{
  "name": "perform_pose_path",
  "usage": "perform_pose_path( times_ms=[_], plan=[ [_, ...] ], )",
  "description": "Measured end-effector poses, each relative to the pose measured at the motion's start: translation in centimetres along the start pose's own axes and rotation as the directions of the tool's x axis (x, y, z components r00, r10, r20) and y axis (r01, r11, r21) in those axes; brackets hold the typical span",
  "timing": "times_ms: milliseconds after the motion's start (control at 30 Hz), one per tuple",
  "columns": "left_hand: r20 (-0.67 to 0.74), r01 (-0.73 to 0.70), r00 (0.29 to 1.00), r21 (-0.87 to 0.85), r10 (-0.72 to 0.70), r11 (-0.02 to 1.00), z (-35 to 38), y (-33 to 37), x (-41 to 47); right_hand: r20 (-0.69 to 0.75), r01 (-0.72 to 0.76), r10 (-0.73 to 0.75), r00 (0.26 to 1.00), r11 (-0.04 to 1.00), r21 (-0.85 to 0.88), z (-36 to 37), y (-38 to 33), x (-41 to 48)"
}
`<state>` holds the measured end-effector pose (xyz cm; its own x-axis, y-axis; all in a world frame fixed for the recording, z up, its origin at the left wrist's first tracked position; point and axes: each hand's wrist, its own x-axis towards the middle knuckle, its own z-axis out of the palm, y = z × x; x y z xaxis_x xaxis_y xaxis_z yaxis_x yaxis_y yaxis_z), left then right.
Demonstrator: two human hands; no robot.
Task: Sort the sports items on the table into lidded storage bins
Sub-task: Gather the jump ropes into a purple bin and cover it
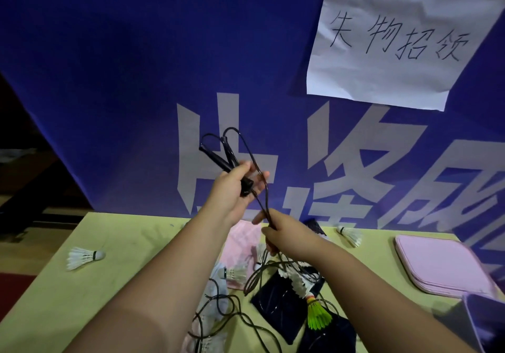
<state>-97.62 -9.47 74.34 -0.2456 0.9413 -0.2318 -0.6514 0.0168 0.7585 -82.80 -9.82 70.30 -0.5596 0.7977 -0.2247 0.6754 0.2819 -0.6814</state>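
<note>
I'm gathering the jump rope [247, 158]: left hand [232, 186] grips both handles mid-frame, right hand [284, 236] pinches the cord. Next: coil slack off the tabletop [82, 292], then bin it.

The left part of the yellow-green table [82, 292] lies mostly bare, with only one white shuttlecock [84, 257] on it — a hand could come down there freely. The middle is crowded: loops of black jump-rope cord [218, 311] trail over a pink towel [243, 246], dark pouches [276, 309], several white shuttlecocks and a green shuttlecock [318, 315], and cord strung between the raised left hand [232, 188] and right hand [289, 238] crosses the air above. At the right a stack of pink lids [442, 265] fills the edge, and the blue banner [136, 79] walls off the far side.
</note>
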Motion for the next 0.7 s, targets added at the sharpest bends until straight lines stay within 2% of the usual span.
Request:
perform_pose_path(
  times_ms=[67,133,233,267,300,333,367,400,433,467,500,533,567,633,700],
  plan=[
    [0.015,-0.029,0.999,0.074,0.028,0.997,-0.3,0.9,0.5,0.011,-0.051,0.05,0.999,0.976,0.212,0.7,0.8,0.2],
    [0.027,-0.044,0.999,0.135,0.041,0.99,-0.5,1.4,0.7,-0.009,-0.066,0.07,0.998,0.968,0.243,1.1,1.1,0.4],
    [-0.029,-0.039,0.999,0.178,0.045,0.983,-0.3,1.8,0.6,-0.071,-0.06,0.073,0.995,0.983,0.174,1.4,1.4,0.6],
    [-0.079,-0.056,0.994,0.266,0.08,0.962,-0.4,1.7,1.0,-0.08,-0.05,0.058,0.995,0.994,0.097,1.5,1.6,0.8],
    [-0.14,-0.079,0.978,0.427,0.152,0.901,-0.6,1.7,1.5,-0.08,-0.045,0.044,0.996,0.999,-0.017,1.6,1.8,0.9],
    [-0.179,-0.087,0.95,0.634,0.256,0.769,-1.1,1.8,2.2,-0.085,-0.047,0.037,0.996,0.991,-0.127,1.6,2.0,0.9],
    [-0.159,-0.065,0.922,0.835,0.353,0.546,-1.7,1.9,2.8,-0.113,-0.048,0.026,0.993,0.979,-0.2,1.6,2.2,1.0],
    [-0.083,-0.017,0.917,0.969,0.389,0.247,-2.5,1.9,3.4,-0.159,-0.045,0.007,0.987,0.971,-0.236,1.4,2.1,0.9],
    [-0.001,0.019,0.938,0.999,0.348,-0.051,-3.2,2.0,3.7,-0.214,-0.027,-0.024,0.977,0.972,-0.233,1.0,1.8,0.9],
    [0.058,0.016,0.969,0.956,0.241,-0.292,-4.1,1.9,3.9,-0.276,0.001,-0.065,0.959,0.974,-0.225,0.6,1.5,1.0],
    [0.111,-0.051,0.988,0.884,0.103,-0.465,-4.5,1.8,3.9,-0.34,0.032,-0.115,0.933,0.971,-0.238,-0.1,1.2,1.1],
    [0.177,-0.165,0.984,0.803,-0.035,-0.573,-4.9,1.5,3.9,-0.391,0.062,-0.172,0.904,0.958,-0.28,-0.8,0.9,1.3],
    [0.238,-0.276,0.96,0.728,-0.146,-0.628,-4.8,1.3,3.5,-0.425,0.086,-0.226,0.877,0.942,-0.323,-1.6,0.7,1.7],
    [0.354,-0.427,0.902,0.642,-0.248,-0.637,-4.3,1.3,2.7,-0.464,0.098,-0.257,0.848,0.935,-0.341,-3.2,0.7,2.5],
    [0.433,-0.507,0.859,0.634,-0.274,-0.584,-3.7,1.8,2.3,-0.469,0.077,-0.161,0.869,0.978,-0.194,-4.4,1.3,3.4]
  ],
)
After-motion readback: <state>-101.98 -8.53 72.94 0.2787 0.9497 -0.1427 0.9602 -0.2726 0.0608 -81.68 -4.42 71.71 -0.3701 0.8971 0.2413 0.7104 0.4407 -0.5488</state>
